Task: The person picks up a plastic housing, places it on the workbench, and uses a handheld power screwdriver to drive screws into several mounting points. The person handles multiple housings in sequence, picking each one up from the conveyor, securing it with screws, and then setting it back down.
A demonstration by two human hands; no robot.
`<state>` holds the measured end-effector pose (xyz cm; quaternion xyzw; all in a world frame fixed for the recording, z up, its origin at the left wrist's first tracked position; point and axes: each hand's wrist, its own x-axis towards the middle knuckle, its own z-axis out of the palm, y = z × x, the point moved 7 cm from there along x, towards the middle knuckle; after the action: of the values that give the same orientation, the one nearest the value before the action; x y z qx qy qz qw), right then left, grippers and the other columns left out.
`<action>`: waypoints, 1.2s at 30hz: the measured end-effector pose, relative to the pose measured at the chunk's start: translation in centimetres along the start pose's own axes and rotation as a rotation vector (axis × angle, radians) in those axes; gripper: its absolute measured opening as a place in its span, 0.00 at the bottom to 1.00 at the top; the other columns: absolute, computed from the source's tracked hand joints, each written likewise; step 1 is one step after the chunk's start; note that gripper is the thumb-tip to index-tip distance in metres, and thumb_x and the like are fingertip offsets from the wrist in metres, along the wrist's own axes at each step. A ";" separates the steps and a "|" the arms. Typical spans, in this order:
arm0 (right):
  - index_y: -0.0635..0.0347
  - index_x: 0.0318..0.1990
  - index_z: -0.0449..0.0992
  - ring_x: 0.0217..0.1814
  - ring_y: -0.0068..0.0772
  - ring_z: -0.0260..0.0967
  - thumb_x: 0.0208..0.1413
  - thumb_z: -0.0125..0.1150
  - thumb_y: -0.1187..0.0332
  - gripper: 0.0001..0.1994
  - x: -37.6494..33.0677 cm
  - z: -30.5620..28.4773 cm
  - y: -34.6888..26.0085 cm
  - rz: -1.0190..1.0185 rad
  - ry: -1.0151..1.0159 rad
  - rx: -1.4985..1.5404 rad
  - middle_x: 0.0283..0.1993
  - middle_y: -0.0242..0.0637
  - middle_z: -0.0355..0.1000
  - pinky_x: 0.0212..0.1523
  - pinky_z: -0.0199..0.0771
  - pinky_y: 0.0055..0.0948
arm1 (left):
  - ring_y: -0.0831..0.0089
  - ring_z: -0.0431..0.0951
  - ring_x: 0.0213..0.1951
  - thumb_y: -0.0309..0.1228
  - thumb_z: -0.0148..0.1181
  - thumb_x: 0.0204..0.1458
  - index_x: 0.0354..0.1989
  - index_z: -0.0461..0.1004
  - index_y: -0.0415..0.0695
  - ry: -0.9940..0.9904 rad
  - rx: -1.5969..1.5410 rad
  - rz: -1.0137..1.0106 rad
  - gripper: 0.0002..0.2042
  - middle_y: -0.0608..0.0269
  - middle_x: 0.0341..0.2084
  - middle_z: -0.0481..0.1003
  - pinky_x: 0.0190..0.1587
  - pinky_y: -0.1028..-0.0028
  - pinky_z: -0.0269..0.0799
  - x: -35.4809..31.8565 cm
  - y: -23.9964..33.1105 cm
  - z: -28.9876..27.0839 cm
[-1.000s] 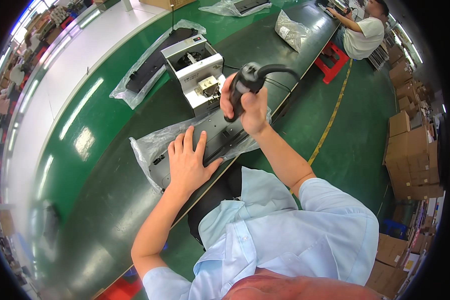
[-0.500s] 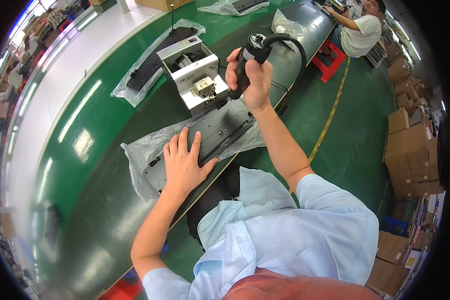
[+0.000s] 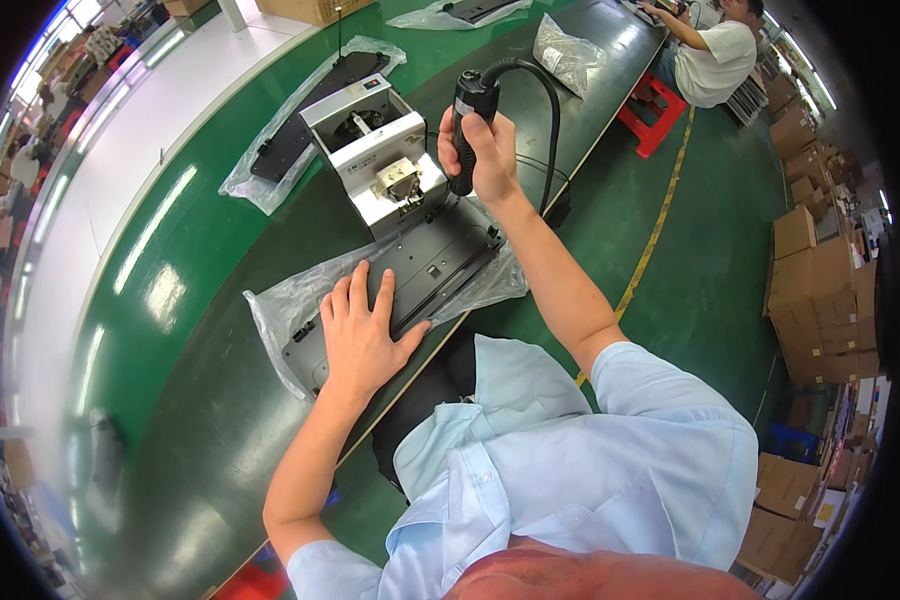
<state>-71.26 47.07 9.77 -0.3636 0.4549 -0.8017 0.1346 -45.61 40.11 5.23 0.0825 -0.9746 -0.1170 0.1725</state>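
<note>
My right hand (image 3: 486,155) is wrapped round a black electric screwdriver (image 3: 475,100), held nearly upright with its cable arching from the top. Its lower end sits just beside the silver screw feeder (image 3: 390,145), above the far end of a long dark panel (image 3: 425,265); I cannot make out whether the tip touches anything. Lying flat on the panel's near-left part is my left hand (image 3: 362,335), fingers spread. Under the panel a clear plastic bag (image 3: 275,305) spreads out on the dark green workbench (image 3: 205,400).
Behind the feeder, another dark panel (image 3: 305,125) lies on plastic. Farther along the bench are a clear bag of small parts (image 3: 567,55) and a co-worker (image 3: 715,60) near a red stool (image 3: 652,115). Cardboard boxes (image 3: 825,300) are stacked at the right.
The screwdriver has gone from tilted to nearly upright, and my right hand has shifted slightly left. My left hand stays on the panel.
</note>
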 end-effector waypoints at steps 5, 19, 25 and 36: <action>0.68 0.43 0.72 0.21 0.21 0.64 0.65 0.63 0.47 0.25 -1.0 1.9 -2.7 -0.086 -0.042 0.077 0.23 0.35 0.68 0.22 0.64 0.23 | 0.44 0.68 0.60 0.50 0.75 0.42 0.62 0.74 0.40 0.017 0.002 0.025 0.39 0.41 0.63 0.67 0.62 0.50 0.62 0.1 0.2 -0.1; 0.70 0.46 0.73 0.22 0.21 0.65 0.63 0.62 0.41 0.31 -4.5 3.7 -5.2 -0.105 -0.075 0.078 0.24 0.35 0.70 0.23 0.65 0.23 | 0.44 0.67 0.61 0.50 0.75 0.42 0.62 0.74 0.40 0.018 -0.005 0.024 0.39 0.41 0.64 0.67 0.62 0.50 0.62 0.2 0.4 -0.3; 0.71 0.46 0.72 0.21 0.22 0.65 0.65 0.59 0.42 0.31 -6.0 -0.8 -7.7 -0.119 -0.002 -0.011 0.23 0.36 0.69 0.23 0.64 0.24 | 0.45 0.67 0.61 0.50 0.75 0.43 0.63 0.72 0.42 -0.009 0.027 0.007 0.39 0.43 0.64 0.67 0.63 0.50 0.61 -0.1 0.2 0.1; 0.65 0.42 0.72 0.21 0.21 0.64 0.64 0.61 0.43 0.27 -6.6 -2.7 -4.7 -0.002 -0.005 0.000 0.24 0.34 0.69 0.23 0.65 0.23 | 0.44 0.67 0.58 0.50 0.75 0.43 0.62 0.73 0.41 0.016 0.052 0.069 0.39 0.42 0.63 0.66 0.61 0.49 0.62 0.2 0.9 0.2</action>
<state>-68.05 54.95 9.74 -0.3659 0.4544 -0.8009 0.1350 -46.03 40.96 5.32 0.0544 -0.9781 -0.0848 0.1820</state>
